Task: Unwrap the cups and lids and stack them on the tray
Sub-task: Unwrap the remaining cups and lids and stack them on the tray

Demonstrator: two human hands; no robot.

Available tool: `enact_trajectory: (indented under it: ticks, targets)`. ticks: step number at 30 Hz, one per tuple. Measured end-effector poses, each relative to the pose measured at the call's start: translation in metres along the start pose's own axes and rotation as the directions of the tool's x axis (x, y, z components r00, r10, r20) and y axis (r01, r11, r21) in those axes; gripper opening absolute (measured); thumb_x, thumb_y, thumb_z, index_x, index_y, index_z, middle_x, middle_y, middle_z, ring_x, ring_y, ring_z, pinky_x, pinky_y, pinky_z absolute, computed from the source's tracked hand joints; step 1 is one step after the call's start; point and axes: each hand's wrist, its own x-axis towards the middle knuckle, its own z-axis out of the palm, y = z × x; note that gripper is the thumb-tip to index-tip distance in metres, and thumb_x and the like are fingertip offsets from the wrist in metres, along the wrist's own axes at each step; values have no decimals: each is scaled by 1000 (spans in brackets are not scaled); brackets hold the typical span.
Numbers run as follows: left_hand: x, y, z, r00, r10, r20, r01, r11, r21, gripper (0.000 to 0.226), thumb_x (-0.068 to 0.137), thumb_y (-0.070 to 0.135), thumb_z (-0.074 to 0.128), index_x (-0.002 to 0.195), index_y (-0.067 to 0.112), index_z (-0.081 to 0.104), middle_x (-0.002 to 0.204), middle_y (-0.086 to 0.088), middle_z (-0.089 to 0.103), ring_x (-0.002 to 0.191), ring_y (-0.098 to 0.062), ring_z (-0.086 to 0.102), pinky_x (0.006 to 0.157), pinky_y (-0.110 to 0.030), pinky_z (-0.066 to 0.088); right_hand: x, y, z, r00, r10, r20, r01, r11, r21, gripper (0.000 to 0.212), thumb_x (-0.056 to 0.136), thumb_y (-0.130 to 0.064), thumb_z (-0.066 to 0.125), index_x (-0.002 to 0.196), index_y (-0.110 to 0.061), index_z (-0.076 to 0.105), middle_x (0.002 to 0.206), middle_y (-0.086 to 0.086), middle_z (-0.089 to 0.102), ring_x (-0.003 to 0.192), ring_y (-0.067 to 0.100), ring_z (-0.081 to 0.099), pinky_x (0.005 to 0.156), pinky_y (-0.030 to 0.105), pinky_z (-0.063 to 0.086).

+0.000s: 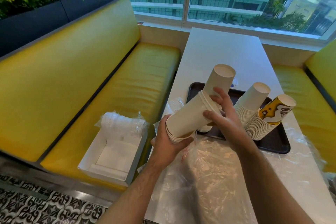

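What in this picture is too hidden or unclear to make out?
- Head view: the foot of the tall cup stack on the tray, hidden by the held cups and the right hand.
- Contents of the wrapped bundle in the white box, blurred by crinkled plastic.
- Table's near end, cut off by the bottom edge.

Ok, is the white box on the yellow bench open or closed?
Open. The white box has no lid on, so its bare white floor shows, and a plastic-wrapped sleeve of lids lies across its far end.
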Motion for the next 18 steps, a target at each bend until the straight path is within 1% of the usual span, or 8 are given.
enact_trajectory:
  ticks: [1,3,5,8,11,13,15,18]
  targets:
    - [0,-1,0,1000,-6,-6,6,1000,0,96,57,53,92,132,62,33,131,24,55,123,-11,56,101,-48,53,0,1,-5,1000,-6,29,6,1000,-4,83,76,-37,72,145,-55,30,136,-18,47,118,11,57,84,26,58]
    - [1,-4,0,1000,-16,-6,16,1000,-6,97,61,42,95,132,59,33,133,21,54,123,-7,56,98,-30,54,0,1,-14,994,-17,104,22,998,-53,83,76,-36,72,140,-65,28,136,-22,43,117,9,55,79,18,56]
    - [1,-5,0,1000,-12,2,12,1000,-18,99,64,34,96,136,54,31,136,18,53,125,-7,55,93,-18,51,3,-2,-23,987,-2,161,25,989,-143,79,73,-42,74,135,-67,33,137,-17,41,118,13,54,78,16,55]
    - [1,-6,1,1000,-14,-4,13,1000,-29,105,59,48,94,141,55,29,138,16,51,128,-10,53,103,-33,51,6,-4,-30,986,22,167,25,962,-273,69,69,-45,75,129,-57,42,139,-15,39,121,13,51,78,18,53]
    - [2,-7,2,1000,-19,-7,19,1000,-24,107,52,61,90,141,54,31,137,14,54,128,-13,53,106,-43,50,8,-3,-32,985,-10,172,70,935,-348,78,75,-22,86,136,-40,43,138,-27,35,126,4,45,78,13,56]
    - [2,-8,2,1000,-19,-1,19,999,-27,112,55,57,92,148,42,32,137,11,54,127,-11,54,105,-37,51,7,-2,-32,976,14,218,78,910,-408,93,70,-13,90,144,-34,37,138,-32,30,127,-2,42,92,17,54]
    - [2,-11,2,1000,-17,0,17,999,-44,109,60,42,96,150,33,34,137,7,55,123,-6,56,98,-21,52,6,-3,-31,970,34,241,91,867,-489,102,67,-13,92,147,-33,32,138,-29,27,123,-1,41,103,24,47]
    - [2,-8,2,1000,5,-2,-5,999,-44,101,62,41,95,145,38,37,136,10,54,122,-3,56,91,-12,49,4,-8,-31,968,19,249,125,826,-549,108,65,-14,92,143,-47,26,138,-21,30,125,9,38,107,32,39]
